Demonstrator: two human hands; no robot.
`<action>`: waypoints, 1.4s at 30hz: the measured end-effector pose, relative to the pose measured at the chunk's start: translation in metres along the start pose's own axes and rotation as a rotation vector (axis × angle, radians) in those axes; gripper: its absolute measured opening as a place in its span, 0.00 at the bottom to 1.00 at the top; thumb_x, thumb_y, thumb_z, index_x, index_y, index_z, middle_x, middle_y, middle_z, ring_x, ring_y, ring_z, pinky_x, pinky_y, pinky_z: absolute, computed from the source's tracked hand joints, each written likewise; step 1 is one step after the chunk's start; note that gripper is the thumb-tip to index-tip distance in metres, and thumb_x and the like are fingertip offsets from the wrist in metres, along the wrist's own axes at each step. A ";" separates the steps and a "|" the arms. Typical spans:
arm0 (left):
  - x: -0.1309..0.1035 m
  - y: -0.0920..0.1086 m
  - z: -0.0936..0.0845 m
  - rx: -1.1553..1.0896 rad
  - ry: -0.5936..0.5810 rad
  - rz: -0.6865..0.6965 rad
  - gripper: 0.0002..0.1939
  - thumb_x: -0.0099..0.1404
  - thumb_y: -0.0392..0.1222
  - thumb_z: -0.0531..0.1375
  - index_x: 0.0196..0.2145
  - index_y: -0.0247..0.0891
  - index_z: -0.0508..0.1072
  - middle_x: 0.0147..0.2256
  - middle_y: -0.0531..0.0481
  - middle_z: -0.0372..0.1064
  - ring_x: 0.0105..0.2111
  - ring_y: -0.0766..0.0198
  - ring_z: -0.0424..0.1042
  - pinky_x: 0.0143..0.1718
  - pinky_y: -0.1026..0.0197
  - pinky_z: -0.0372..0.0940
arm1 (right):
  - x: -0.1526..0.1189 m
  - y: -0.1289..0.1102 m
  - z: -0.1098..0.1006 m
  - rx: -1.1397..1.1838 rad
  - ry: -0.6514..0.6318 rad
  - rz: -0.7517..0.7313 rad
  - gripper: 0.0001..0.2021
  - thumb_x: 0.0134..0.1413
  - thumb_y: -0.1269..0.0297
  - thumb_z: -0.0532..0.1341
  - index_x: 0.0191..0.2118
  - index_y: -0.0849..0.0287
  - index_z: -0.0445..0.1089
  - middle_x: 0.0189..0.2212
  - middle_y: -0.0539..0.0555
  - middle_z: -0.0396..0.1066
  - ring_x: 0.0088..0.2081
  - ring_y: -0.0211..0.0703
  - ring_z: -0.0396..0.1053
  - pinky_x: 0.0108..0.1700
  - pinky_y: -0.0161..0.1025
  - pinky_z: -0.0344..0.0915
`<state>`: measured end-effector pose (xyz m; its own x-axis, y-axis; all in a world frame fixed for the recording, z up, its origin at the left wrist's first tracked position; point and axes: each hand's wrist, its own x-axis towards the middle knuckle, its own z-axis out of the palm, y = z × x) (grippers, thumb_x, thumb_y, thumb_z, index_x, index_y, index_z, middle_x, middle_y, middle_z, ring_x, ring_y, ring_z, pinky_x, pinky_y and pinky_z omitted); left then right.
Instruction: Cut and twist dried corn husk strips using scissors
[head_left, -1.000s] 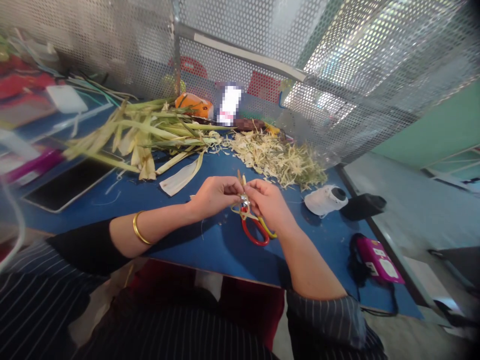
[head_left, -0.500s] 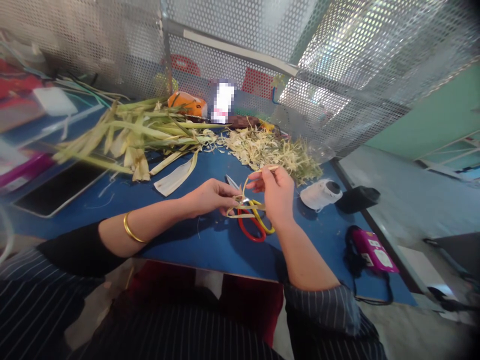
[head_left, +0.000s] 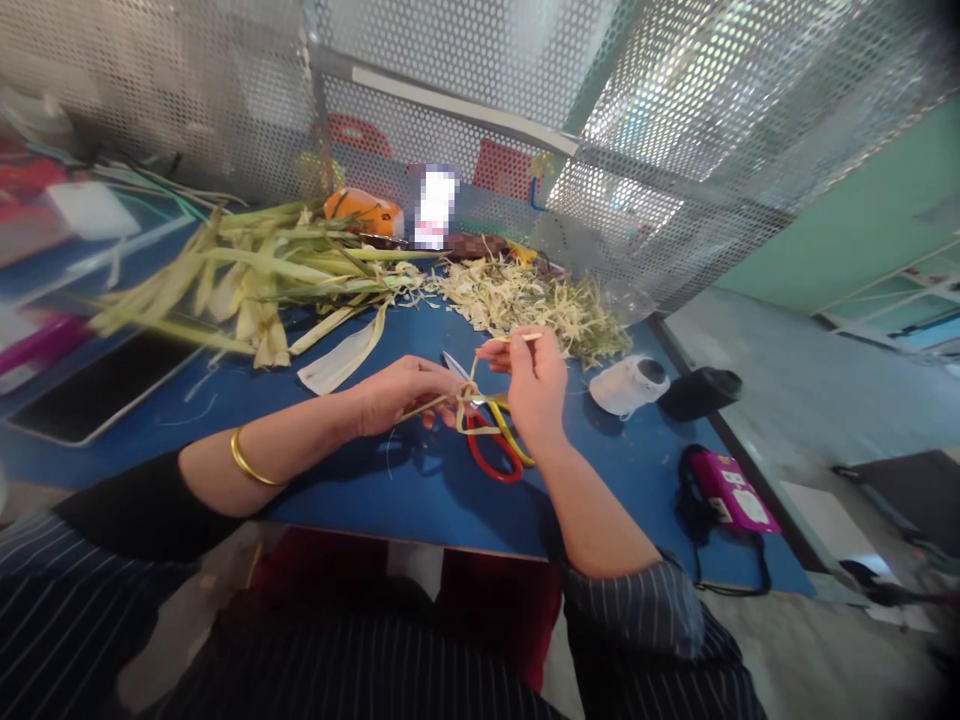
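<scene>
My left hand (head_left: 411, 390) pinches a thin pale strip of plant leaf (head_left: 466, 396), which loops and crosses itself just past the fingertips. My right hand (head_left: 534, 378) is closed on another end of the strip, a little higher and to the right. One length of it runs back under my left fingers. Beneath the strip, scissors (head_left: 489, 460) with one red and one yellow handle lie on the blue table (head_left: 420, 505); their blades point away to the left and are partly covered by my left hand and the strip.
Long green leaves (head_left: 262, 270) are piled at the back left, beside a heap of pale shreds (head_left: 510, 295). A white thread cone (head_left: 626, 388), a black cone (head_left: 699, 395) and a purple box with a cord (head_left: 735, 492) stand right. A dark phone-like slab (head_left: 97, 385) lies left.
My right hand has drawn its strip end slightly up and away from my left hand. A strip end now sticks out left beneath my left fingers. The view has shifted a little.
</scene>
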<state>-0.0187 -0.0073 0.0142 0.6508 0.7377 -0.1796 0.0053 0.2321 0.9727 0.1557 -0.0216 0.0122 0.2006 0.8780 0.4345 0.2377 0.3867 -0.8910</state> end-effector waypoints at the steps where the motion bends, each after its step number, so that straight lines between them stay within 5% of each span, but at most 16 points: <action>1: 0.000 -0.001 0.001 0.005 0.032 -0.005 0.11 0.55 0.43 0.63 0.33 0.33 0.80 0.32 0.43 0.76 0.25 0.66 0.71 0.20 0.67 0.59 | -0.001 0.001 0.001 -0.012 -0.014 -0.013 0.09 0.63 0.56 0.52 0.38 0.55 0.61 0.30 0.50 0.75 0.34 0.39 0.75 0.36 0.38 0.71; 4: -0.001 -0.004 0.004 0.088 0.094 -0.007 0.12 0.53 0.47 0.66 0.30 0.34 0.80 0.28 0.45 0.75 0.21 0.69 0.67 0.19 0.68 0.54 | -0.003 0.002 0.003 -0.020 -0.052 -0.031 0.09 0.63 0.55 0.52 0.39 0.55 0.61 0.32 0.51 0.75 0.35 0.38 0.74 0.38 0.38 0.71; 9: -0.003 -0.005 0.007 0.129 0.003 -0.027 0.11 0.54 0.46 0.65 0.26 0.34 0.79 0.25 0.47 0.73 0.19 0.72 0.63 0.18 0.68 0.51 | -0.003 0.001 0.005 0.061 -0.021 -0.049 0.09 0.63 0.56 0.51 0.39 0.55 0.61 0.31 0.51 0.74 0.33 0.38 0.74 0.38 0.39 0.71; 13: 0.000 -0.004 0.003 -0.034 0.119 -0.036 0.10 0.53 0.44 0.66 0.27 0.34 0.79 0.26 0.48 0.73 0.18 0.74 0.61 0.17 0.69 0.49 | 0.001 0.000 0.000 0.013 -0.031 -0.098 0.12 0.63 0.56 0.52 0.48 0.54 0.60 0.35 0.53 0.74 0.37 0.41 0.74 0.41 0.42 0.70; 16: 0.004 -0.004 -0.003 -0.173 0.221 -0.029 0.08 0.54 0.42 0.66 0.28 0.33 0.78 0.27 0.48 0.73 0.19 0.75 0.62 0.16 0.69 0.49 | 0.007 0.000 -0.008 -0.302 -0.243 -0.253 0.16 0.60 0.56 0.57 0.51 0.53 0.62 0.37 0.53 0.75 0.42 0.44 0.73 0.50 0.47 0.65; 20: 0.007 -0.004 -0.009 -0.241 0.247 -0.019 0.08 0.55 0.41 0.66 0.30 0.33 0.78 0.29 0.48 0.73 0.19 0.76 0.63 0.16 0.70 0.51 | 0.012 -0.001 -0.014 -0.675 -0.471 -0.508 0.06 0.60 0.61 0.58 0.39 0.54 0.71 0.35 0.49 0.76 0.39 0.41 0.72 0.60 0.49 0.52; 30: 0.007 -0.004 -0.006 -0.243 0.222 -0.054 0.06 0.55 0.37 0.67 0.27 0.30 0.77 0.26 0.48 0.71 0.19 0.75 0.65 0.18 0.70 0.57 | 0.013 0.006 -0.012 -0.912 -0.344 -0.641 0.08 0.61 0.69 0.54 0.33 0.57 0.69 0.29 0.50 0.73 0.34 0.41 0.68 0.56 0.45 0.55; 35: 0.011 -0.007 -0.009 -0.349 0.281 -0.047 0.04 0.56 0.34 0.65 0.29 0.29 0.77 0.27 0.48 0.72 0.20 0.73 0.68 0.21 0.69 0.62 | 0.001 -0.004 -0.009 -0.876 -0.175 -0.735 0.09 0.61 0.65 0.56 0.45 0.54 0.70 0.40 0.54 0.73 0.44 0.45 0.68 0.55 0.48 0.56; 42: 0.014 -0.013 -0.004 -0.495 0.352 -0.008 0.05 0.52 0.32 0.67 0.27 0.29 0.75 0.24 0.47 0.72 0.22 0.70 0.70 0.24 0.67 0.64 | -0.024 -0.016 0.017 -1.107 -0.627 -1.054 0.15 0.63 0.72 0.47 0.45 0.60 0.70 0.32 0.57 0.71 0.37 0.46 0.65 0.45 0.46 0.59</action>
<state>-0.0128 0.0022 -0.0013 0.3619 0.8802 -0.3069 -0.3993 0.4439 0.8022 0.1308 -0.0445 0.0139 -0.8036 0.4522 0.3869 0.5862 0.7138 0.3832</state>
